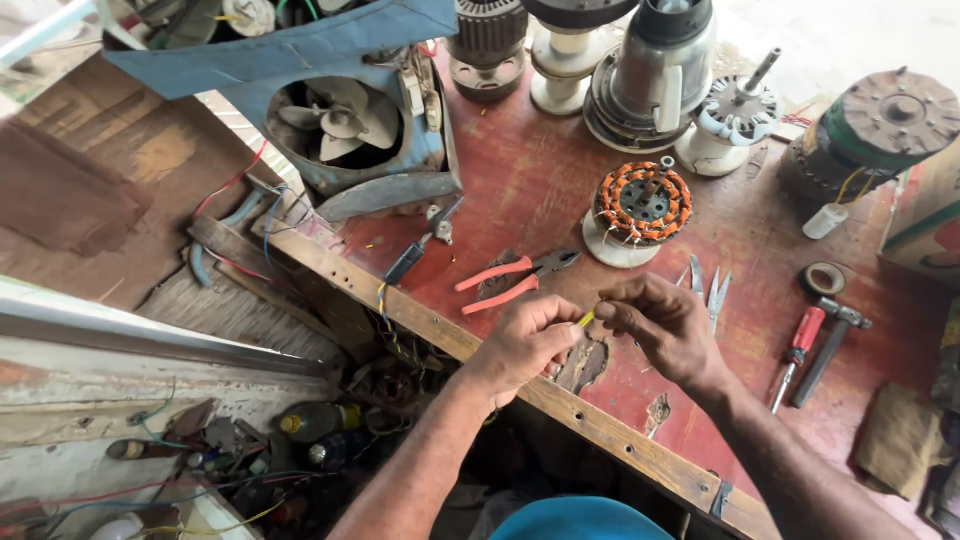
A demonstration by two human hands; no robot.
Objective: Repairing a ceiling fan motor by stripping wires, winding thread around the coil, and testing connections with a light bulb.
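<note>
The red table [540, 190] carries the work, its worn wooden front edge running from ten o'clock to five o'clock, and the bulky pieces stand pushed to its far side so the near strip stays free for the hands. At eleven o'clock sits the blue fan housing [400, 150] with its pale blades facing up; at one o'clock stand several motor bodies. Just past the hands, at twelve o'clock, the copper-wound stator [640, 205] lies flat on its white base, windings upward and within easy reach. Red-handled pliers [510, 280] lie at eleven o'clock, a screwdriver [797, 345] and hammer [830, 345] at three o'clock, handles toward the person. The left hand [525, 345] and right hand [665, 325] meet over the table edge, each grip pinching one end of a short yellow sleeve [586, 319], held taut between the fingertips, close under the eyes.
</note>
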